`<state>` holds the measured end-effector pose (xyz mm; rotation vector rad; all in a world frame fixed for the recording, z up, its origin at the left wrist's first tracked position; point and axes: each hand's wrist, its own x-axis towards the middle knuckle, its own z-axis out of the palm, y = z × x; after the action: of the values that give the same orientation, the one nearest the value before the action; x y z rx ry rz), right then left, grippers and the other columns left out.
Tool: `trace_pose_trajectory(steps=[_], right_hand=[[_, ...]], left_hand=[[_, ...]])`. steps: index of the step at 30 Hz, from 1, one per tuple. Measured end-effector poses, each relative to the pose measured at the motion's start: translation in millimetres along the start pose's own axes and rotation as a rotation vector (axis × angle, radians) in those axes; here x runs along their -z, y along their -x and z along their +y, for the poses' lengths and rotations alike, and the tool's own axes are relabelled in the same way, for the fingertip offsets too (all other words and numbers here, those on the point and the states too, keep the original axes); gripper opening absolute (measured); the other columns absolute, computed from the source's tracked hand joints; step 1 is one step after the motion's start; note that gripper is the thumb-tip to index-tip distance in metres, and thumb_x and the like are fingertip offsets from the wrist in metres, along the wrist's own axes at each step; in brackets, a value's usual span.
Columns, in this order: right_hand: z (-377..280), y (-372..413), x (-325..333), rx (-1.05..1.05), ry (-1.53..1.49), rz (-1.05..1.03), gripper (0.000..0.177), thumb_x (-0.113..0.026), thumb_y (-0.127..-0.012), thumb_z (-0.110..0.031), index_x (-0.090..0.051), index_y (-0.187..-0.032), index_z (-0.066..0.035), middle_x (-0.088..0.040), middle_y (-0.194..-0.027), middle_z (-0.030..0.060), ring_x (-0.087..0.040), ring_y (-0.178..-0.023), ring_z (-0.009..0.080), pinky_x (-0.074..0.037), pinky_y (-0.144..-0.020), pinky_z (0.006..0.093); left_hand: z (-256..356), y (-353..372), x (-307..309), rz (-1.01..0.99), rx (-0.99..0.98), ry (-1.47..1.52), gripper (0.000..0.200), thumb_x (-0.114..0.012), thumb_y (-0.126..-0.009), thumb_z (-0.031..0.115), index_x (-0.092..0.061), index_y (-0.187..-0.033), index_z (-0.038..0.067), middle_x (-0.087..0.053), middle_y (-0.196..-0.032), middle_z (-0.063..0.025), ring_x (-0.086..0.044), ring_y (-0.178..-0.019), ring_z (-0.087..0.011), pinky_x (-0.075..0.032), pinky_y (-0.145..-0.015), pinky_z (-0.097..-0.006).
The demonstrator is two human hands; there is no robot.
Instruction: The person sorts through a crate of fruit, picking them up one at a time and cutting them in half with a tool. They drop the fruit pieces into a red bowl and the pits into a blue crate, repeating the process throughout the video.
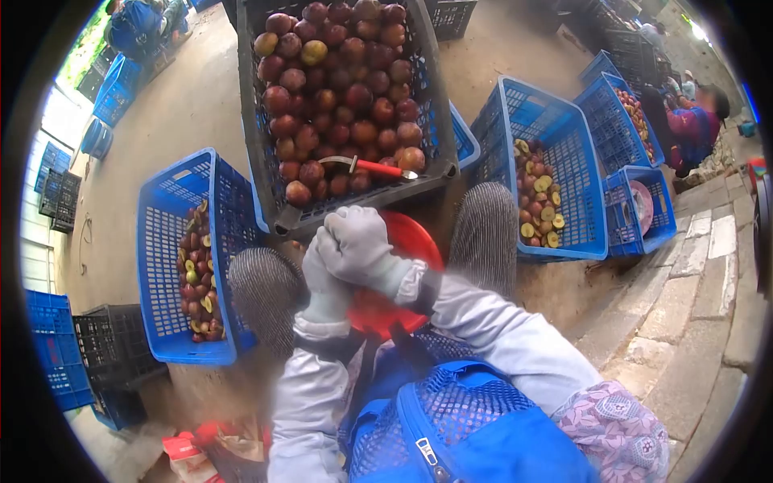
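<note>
Both my hands wear pale grey gloves and are clasped together above a red basin (413, 240) between my knees. My right hand (360, 244) lies over the left, its fingers curled closed. Partly covered beneath it, my left hand (322, 286) also looks closed. Anything inside the two hands is hidden. Just beyond them, a black crate (442, 121) holds many whole reddish plums (346, 101). A small tool with a red handle and a curved metal blade (374, 167) rests on the plums near the crate's front edge, touched by neither hand.
Blue crates with cut plums stand to my left (147, 266) and right (592, 185). Farther right is a smaller blue crate (644, 237), with another person (700, 129) beyond. Black crates (113, 342) are stacked at left. Paving blocks (668, 338) run along the right.
</note>
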<state>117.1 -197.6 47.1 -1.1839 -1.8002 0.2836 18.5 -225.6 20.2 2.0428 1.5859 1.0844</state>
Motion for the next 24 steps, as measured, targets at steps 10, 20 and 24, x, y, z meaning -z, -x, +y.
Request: trace_pose_trajectory(steps=[10, 20, 24], right_hand=[[20, -11, -8, 0.141, 0.068, -0.208, 0.018, -0.061, -0.073, -0.019, -0.053, -0.061, -0.009, -0.053, -0.062, 0.0085, -0.055, -0.062, 0.0286, -0.042, -0.06, 0.0413], [28, -26, -2, 0.294, 0.108, -0.365, 0.016, -0.063, -0.069, -0.025, -0.061, -0.061, -0.011, -0.062, -0.065, 0.0082, -0.062, -0.064, 0.0283, -0.045, -0.059, 0.0413], [22, -39, 16, 0.573, -0.002, -0.484, 0.019, -0.061, -0.071, -0.026, -0.059, -0.061, -0.009, -0.063, -0.068, 0.0079, -0.062, -0.065, 0.029, -0.046, -0.059, 0.0409]], left_hand=[[-18, -7, 9, -0.268, -0.052, 0.129, 0.042, -0.073, -0.066, 0.016, -0.059, -0.104, 0.004, -0.064, -0.094, -0.0179, -0.062, -0.09, -0.0383, -0.05, -0.075, -0.0433], [-35, -3, -9, -0.31, 0.071, 0.426, 0.045, -0.068, -0.068, 0.025, -0.056, -0.104, 0.002, -0.061, -0.088, -0.0112, -0.06, -0.076, -0.0238, -0.049, -0.067, -0.0318], [-50, 15, -28, -0.729, 0.707, 1.408, 0.047, -0.049, -0.088, 0.05, -0.054, -0.099, 0.005, -0.054, -0.071, -0.0044, -0.044, -0.043, -0.0151, -0.034, -0.039, -0.0251]])
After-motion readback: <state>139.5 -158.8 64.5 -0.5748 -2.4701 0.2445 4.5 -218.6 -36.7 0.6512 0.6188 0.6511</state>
